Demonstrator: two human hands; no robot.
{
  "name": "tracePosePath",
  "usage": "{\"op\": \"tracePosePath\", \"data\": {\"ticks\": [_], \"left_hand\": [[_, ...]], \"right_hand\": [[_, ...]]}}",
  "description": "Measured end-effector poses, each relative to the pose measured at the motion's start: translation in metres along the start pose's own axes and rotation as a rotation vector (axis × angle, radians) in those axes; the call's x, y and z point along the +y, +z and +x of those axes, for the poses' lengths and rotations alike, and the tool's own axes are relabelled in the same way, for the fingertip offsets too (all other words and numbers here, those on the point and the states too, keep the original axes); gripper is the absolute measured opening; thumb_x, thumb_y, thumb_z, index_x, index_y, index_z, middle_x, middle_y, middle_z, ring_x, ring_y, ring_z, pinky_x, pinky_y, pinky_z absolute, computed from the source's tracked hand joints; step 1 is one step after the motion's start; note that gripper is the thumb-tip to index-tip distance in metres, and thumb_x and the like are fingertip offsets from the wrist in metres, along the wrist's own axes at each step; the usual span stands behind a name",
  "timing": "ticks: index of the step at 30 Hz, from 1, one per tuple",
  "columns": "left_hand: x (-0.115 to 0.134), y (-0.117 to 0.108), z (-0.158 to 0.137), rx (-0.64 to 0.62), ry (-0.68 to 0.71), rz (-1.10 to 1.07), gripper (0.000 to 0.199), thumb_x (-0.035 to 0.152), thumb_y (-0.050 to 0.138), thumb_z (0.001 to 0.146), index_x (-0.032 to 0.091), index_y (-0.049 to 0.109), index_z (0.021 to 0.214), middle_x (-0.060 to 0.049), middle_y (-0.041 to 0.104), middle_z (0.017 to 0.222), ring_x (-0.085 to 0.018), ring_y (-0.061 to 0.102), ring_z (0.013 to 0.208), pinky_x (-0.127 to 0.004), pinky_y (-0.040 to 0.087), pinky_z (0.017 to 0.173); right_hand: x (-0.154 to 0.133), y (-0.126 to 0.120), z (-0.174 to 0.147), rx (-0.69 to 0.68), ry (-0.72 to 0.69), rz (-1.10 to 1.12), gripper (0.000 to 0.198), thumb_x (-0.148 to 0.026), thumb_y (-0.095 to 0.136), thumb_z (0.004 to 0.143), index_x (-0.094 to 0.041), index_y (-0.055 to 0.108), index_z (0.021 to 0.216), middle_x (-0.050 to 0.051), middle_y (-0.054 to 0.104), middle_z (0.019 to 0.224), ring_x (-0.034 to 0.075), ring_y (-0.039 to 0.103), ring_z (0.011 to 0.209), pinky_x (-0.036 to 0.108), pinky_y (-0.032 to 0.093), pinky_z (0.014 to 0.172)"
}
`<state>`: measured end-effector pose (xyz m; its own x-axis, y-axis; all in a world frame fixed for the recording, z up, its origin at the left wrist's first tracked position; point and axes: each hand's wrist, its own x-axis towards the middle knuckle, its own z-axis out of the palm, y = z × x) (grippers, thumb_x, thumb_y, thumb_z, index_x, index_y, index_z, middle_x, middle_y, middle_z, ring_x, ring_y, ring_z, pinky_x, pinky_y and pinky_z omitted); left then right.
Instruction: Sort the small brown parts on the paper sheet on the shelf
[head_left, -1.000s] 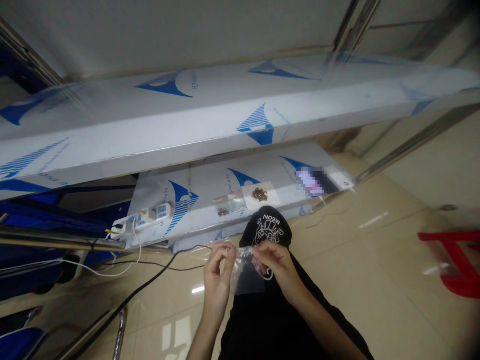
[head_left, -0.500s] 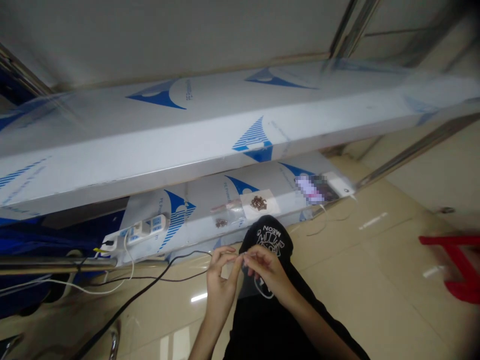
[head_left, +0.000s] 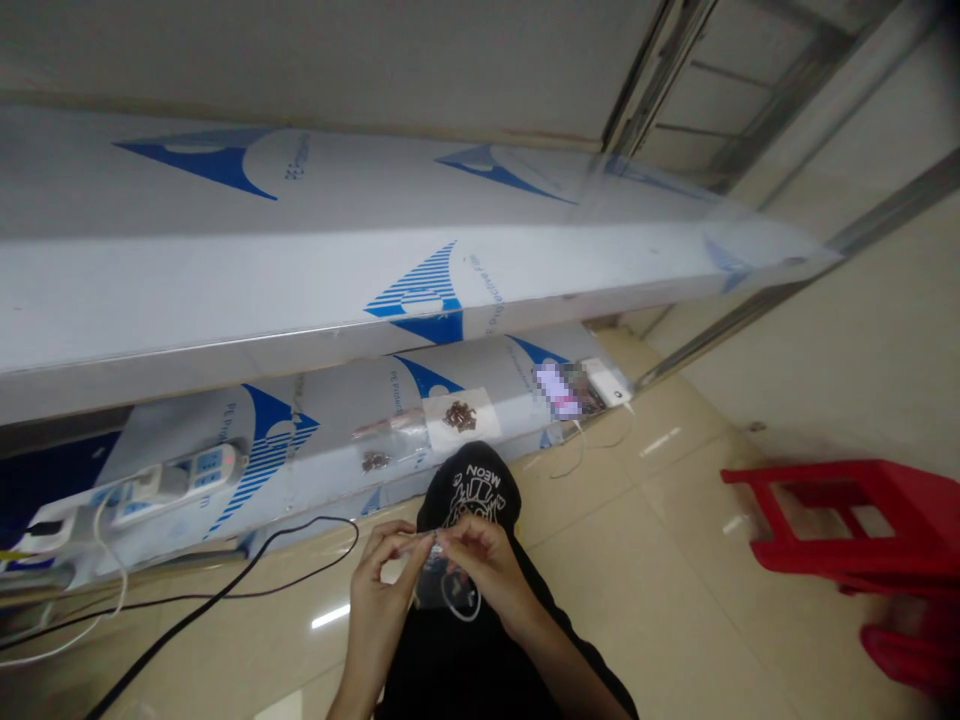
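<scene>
Above my lap, the fingertips of both hands meet. My left hand (head_left: 382, 575) is closed in a pinch, and my right hand (head_left: 487, 570) pinches from the other side; whatever sits between them is too small to name. A dark cap-like shape of black cloth with white print (head_left: 474, 490) lies just beyond the fingers, over my knee. Below the right fingers, a pale loop (head_left: 461, 600) shows against the black clothing. On the low shelf ahead, small brown pieces (head_left: 459, 415) are heaped on a white sheet (head_left: 486, 425). Beside it lies a clear bag (head_left: 405, 438) with more brown pieces (head_left: 375, 460).
A white power strip (head_left: 184, 480) with cables stands on the shelf's left. A phone (head_left: 559, 390) and a white device (head_left: 607, 382) lie at the right. The film-covered upper ledge (head_left: 300, 270) overhangs. Black cable (head_left: 225, 580) crosses the floor; a red stool (head_left: 825, 520) stands right.
The view has swung to the right, so the shelf and hands sit farther left and more of the red stool shows. Both hands stay pinched together at the fingertips.
</scene>
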<state>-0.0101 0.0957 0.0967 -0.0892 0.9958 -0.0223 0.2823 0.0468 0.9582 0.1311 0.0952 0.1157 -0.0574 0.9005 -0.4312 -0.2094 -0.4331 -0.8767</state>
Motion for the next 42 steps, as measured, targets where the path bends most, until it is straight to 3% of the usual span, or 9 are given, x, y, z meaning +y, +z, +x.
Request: {"op": "tracePosePath", "data": {"ticks": [3,7,14,22,29,36,42], "left_hand": [[-0.002,0.01,-0.004,0.017,-0.02,-0.024,0.019,0.035,0.065,0.067,0.018,0.06,0.061,-0.004,0.057,0.083,-0.018,0.056,0.084,-0.028,0.044,0.076],[0.004,0.022,-0.01,0.055,0.004,-0.061,0.02,0.034,0.059,0.072,0.018,0.059,0.061,-0.004,0.057,0.084,-0.017,0.056,0.084,-0.028,0.044,0.075],[0.023,0.04,-0.015,0.162,0.047,0.08,0.017,0.031,0.059,0.073,0.018,0.061,0.062,-0.004,0.056,0.086,-0.017,0.055,0.086,-0.029,0.043,0.079],[0.031,0.061,-0.013,0.16,0.078,0.078,0.022,0.026,0.054,0.076,0.018,0.05,0.056,-0.002,0.053,0.075,-0.015,0.053,0.077,-0.027,0.043,0.071],[0.029,0.071,-0.012,0.078,0.067,0.096,0.013,0.028,0.059,0.073,0.019,0.06,0.065,-0.003,0.055,0.084,-0.017,0.054,0.084,-0.03,0.045,0.075],[0.022,0.069,-0.007,0.086,0.007,0.055,0.014,0.03,0.057,0.074,0.018,0.06,0.068,-0.002,0.057,0.078,-0.015,0.054,0.078,-0.028,0.045,0.071],[-0.006,0.058,0.0,0.176,-0.069,0.047,0.026,0.041,0.056,0.073,0.016,0.058,0.064,-0.002,0.057,0.069,-0.015,0.054,0.066,-0.027,0.044,0.063]], "right_hand": [[-0.004,-0.009,-0.003,0.001,0.048,-0.024,0.031,-0.046,0.065,0.066,-0.016,0.057,0.065,-0.003,0.055,0.056,0.008,0.049,0.047,0.018,0.032,0.043],[-0.006,-0.025,-0.003,0.007,0.009,-0.028,0.032,-0.045,0.063,0.069,-0.016,0.054,0.062,-0.003,0.053,0.054,0.007,0.047,0.048,0.018,0.032,0.045],[-0.004,-0.05,-0.001,-0.03,-0.043,-0.022,0.029,-0.042,0.06,0.073,-0.016,0.053,0.062,-0.003,0.051,0.056,0.009,0.046,0.051,0.019,0.035,0.049],[-0.002,-0.067,0.001,-0.067,-0.046,-0.042,0.027,-0.042,0.058,0.075,-0.017,0.054,0.065,-0.002,0.054,0.061,0.01,0.049,0.055,0.02,0.036,0.05],[-0.002,-0.08,0.007,-0.046,-0.019,-0.118,0.028,-0.045,0.061,0.071,-0.017,0.056,0.067,-0.003,0.054,0.056,0.009,0.049,0.052,0.019,0.036,0.047],[0.007,-0.067,0.006,-0.154,0.008,-0.175,0.032,-0.048,0.057,0.073,-0.016,0.061,0.076,0.001,0.06,0.067,0.01,0.054,0.055,0.018,0.038,0.045],[0.033,-0.051,0.01,-0.213,0.005,-0.31,0.034,-0.047,0.055,0.075,-0.017,0.06,0.091,0.001,0.063,0.067,0.012,0.057,0.048,0.019,0.038,0.039]]}}
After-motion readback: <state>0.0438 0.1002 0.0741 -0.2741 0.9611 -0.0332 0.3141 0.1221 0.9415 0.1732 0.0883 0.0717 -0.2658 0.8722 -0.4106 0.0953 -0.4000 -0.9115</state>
